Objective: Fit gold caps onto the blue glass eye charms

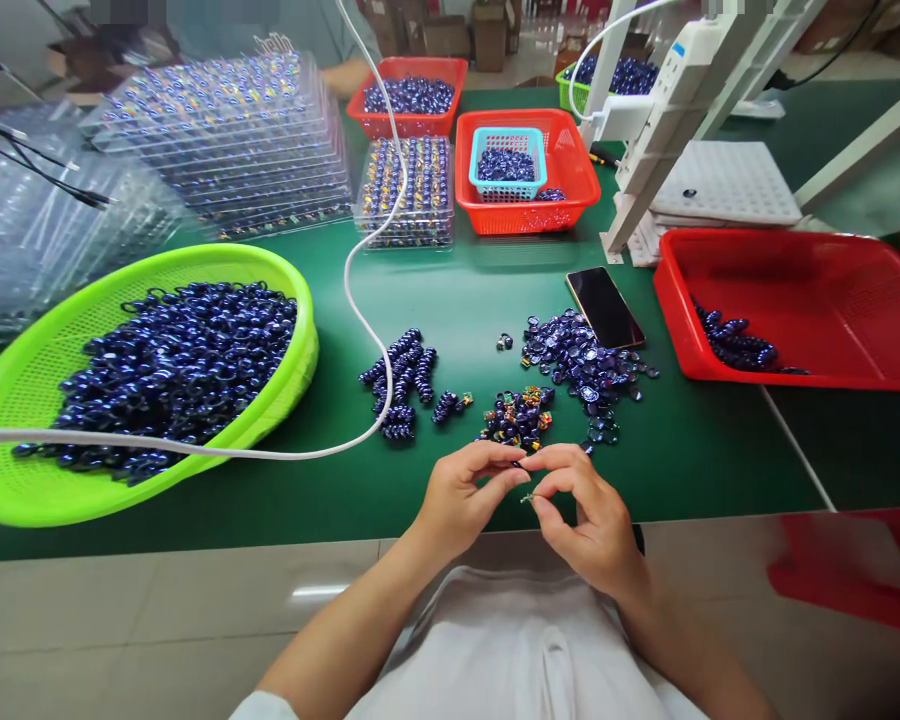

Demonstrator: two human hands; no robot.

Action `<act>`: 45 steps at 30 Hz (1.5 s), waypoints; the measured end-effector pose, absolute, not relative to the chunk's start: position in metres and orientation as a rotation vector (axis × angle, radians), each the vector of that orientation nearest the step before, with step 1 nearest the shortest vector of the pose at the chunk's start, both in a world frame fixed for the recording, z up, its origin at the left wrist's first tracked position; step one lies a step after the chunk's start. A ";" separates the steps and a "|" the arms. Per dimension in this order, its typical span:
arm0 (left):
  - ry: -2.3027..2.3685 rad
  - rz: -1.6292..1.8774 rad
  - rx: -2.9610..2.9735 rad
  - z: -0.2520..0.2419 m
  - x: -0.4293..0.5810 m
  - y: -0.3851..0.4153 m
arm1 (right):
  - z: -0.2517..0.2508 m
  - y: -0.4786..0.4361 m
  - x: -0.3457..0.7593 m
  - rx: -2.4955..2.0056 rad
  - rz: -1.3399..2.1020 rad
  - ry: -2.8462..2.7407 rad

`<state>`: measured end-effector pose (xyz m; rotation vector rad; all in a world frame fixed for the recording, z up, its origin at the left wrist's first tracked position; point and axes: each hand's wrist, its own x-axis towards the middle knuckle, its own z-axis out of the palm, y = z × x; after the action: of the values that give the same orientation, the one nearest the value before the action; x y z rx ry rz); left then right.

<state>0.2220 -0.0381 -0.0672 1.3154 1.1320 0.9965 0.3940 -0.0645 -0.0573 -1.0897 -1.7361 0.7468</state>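
Note:
Above the table's front edge, my left hand [469, 490] pinches a small dark blue part [518, 464] between thumb and fingers. Close beside it is my right hand [589, 515], its thumb and index finger closed on a small metallic piece [526, 498]. The right middle finger reaches to the left fingertips, partly hiding the dark part. Just beyond the hands lies a pile of small blue and gold assembled pieces [521, 415]. Behind it to the right spreads a heap of shiny dark blue caps [570, 350]. Stacked rows of dark blue rings [401, 375] lie to the left.
A green basket [306, 330] full of dark blue rings fills the left. A phone [606, 307] touches the cap heap; a red tray [825, 300] is at right. Stacked clear trays [270, 170] and a red basket [585, 185] stand behind. A white cable [349, 275] crosses the table.

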 end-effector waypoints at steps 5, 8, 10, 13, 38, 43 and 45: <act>1.031 0.949 1.226 -0.066 0.220 -0.039 | -0.059 -0.064 0.395 -1.092 0.773 -1.709; 0.961 0.932 1.154 -0.065 0.218 -0.039 | -0.059 -0.063 0.398 -1.125 0.775 -1.701; 0.925 0.934 1.101 -0.064 0.217 -0.039 | -0.059 -0.063 0.401 -1.123 0.773 -1.730; 0.871 0.927 1.014 -0.061 0.216 -0.037 | -0.058 -0.062 0.404 -1.070 0.750 -1.822; 1.022 0.801 1.431 -0.063 0.216 -0.041 | -0.055 -0.060 0.402 -1.202 1.031 -1.610; 0.983 0.863 1.562 -0.063 0.218 -0.040 | -0.049 -0.053 0.403 -1.277 1.049 -1.675; 0.961 0.871 1.596 -0.062 0.219 -0.038 | -0.048 -0.051 0.402 -1.294 1.078 -1.684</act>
<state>0.2186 -0.0384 -0.0618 1.5956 0.9607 0.8709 0.4015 -0.0515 -0.0475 -1.2942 -1.6843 1.0785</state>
